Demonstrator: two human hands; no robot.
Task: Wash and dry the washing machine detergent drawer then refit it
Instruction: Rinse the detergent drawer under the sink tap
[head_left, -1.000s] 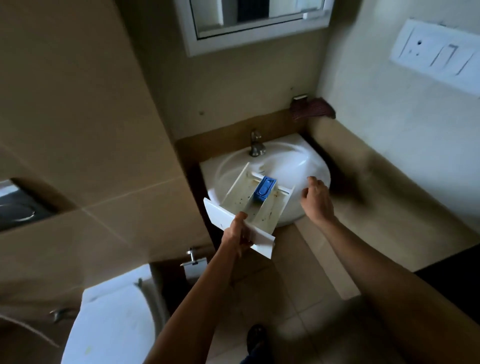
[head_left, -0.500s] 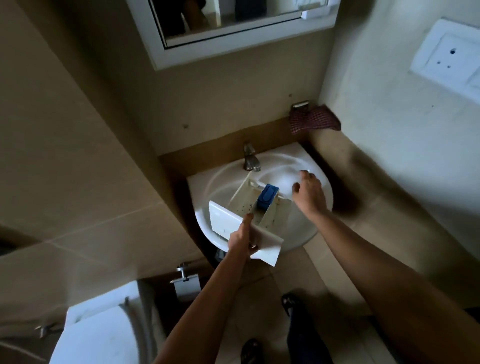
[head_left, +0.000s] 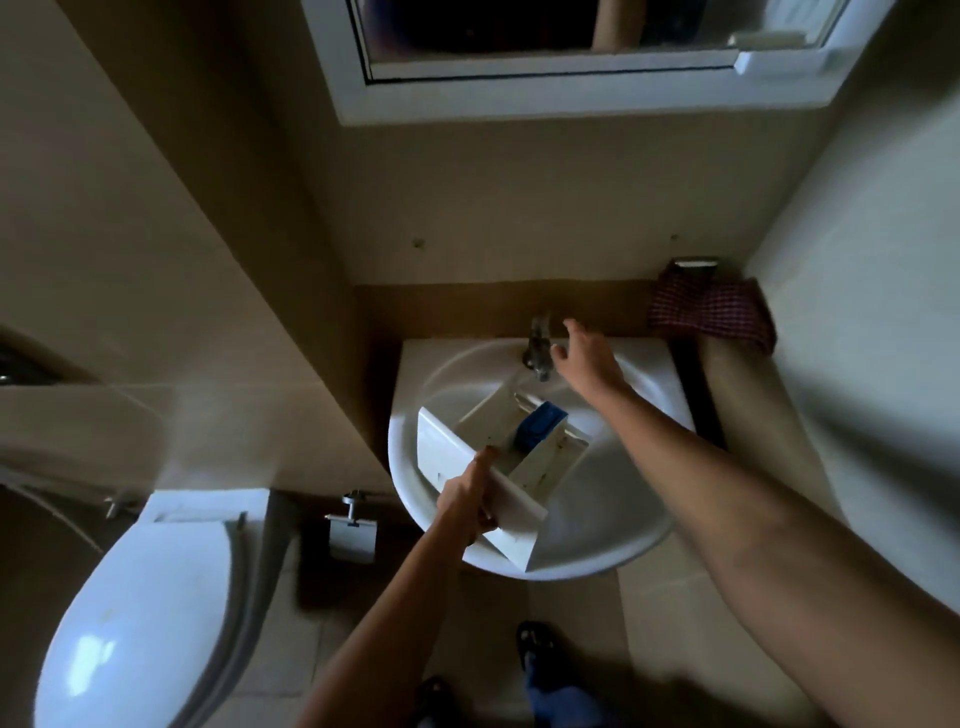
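The white detergent drawer (head_left: 545, 462) with a blue insert (head_left: 539, 426) lies tilted over the white basin (head_left: 597, 540), its far end under the tap. My left hand (head_left: 467, 499) grips the drawer's white front panel (head_left: 447, 452) near its lower edge. My right hand (head_left: 587, 358) reaches to the metal tap (head_left: 537, 348) at the back of the basin, fingers spread and loose, right beside the tap; I cannot tell if they touch it.
A checked red cloth (head_left: 711, 312) hangs on the ledge right of the basin. A white toilet (head_left: 135, 613) stands at the lower left, a paper holder (head_left: 352, 535) between it and the basin. A mirror frame (head_left: 571, 93) is above. My feet (head_left: 535, 649) stand on the tiled floor.
I have stepped closer to the basin. My right hand has moved from the drawer's far right side up to the tap. My left hand keeps its grip on the front panel.
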